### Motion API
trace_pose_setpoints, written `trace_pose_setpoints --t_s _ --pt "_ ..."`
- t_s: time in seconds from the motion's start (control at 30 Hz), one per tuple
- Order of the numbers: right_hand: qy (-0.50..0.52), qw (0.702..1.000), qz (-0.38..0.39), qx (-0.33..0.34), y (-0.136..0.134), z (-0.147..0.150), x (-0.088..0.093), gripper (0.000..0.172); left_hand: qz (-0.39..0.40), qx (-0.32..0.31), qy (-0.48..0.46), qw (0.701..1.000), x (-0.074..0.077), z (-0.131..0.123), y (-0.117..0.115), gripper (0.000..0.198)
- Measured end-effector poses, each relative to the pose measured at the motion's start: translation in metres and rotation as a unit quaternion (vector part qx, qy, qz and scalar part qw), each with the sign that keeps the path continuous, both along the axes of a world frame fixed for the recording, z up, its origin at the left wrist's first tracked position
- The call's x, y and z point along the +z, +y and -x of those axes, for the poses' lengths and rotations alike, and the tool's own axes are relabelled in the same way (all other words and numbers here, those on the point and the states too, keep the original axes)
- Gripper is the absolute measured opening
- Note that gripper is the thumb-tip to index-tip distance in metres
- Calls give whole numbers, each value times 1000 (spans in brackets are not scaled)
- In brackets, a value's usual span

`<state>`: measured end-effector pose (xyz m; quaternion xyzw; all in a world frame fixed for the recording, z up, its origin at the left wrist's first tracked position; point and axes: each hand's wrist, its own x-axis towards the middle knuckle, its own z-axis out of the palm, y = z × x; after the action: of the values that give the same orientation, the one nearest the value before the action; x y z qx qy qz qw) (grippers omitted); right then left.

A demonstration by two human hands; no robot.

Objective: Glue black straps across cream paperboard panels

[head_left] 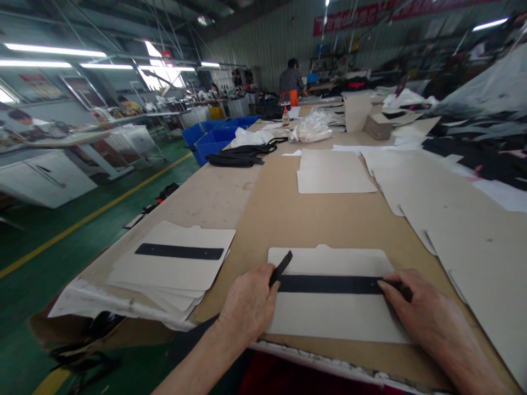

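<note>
A pale cardboard sheet with a small tab on its far edge lies at the table's front edge. Across it runs a flat black strip. My right hand pinches the strip's right end, next to a small hole. At the strip's left end my left hand is closed on a narrow black piece that sticks up at a slant. Whether this piece joins the strip, I cannot tell. To the left, a stack of similar sheets carries another black strip on top.
More cardboard sheets lie farther back and in an overlapping row along the right. Black straps, blue bins, clear plastic and a small red-capped bottle are beyond. A person stands at the far end.
</note>
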<state>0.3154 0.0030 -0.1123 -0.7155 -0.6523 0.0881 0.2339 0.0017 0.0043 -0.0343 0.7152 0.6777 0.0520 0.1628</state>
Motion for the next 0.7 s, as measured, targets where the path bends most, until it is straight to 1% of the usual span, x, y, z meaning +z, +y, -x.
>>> trace_pose_setpoints --t_s 0.13,0.3,0.43,0.57,0.7 --pt "1 1000 -3 1 0 -2 -3 29 -8 -9 -3 1000 -3 1 3 17" --pt "-2 1000 1 4 0 -4 -4 28 -14 -5 9 1000 -6 1 5 15" --pt "-11 1000 3 11 -1 -2 -1 26 -20 -22 15 999 -5 1 5 13" --pt "-20 1000 -6 16 -1 0 1 26 -7 -24 34 999 -1 0 4 13" --pt "-31 999 -10 21 -2 5 6 24 -39 -35 44 998 0 -3 2 21"
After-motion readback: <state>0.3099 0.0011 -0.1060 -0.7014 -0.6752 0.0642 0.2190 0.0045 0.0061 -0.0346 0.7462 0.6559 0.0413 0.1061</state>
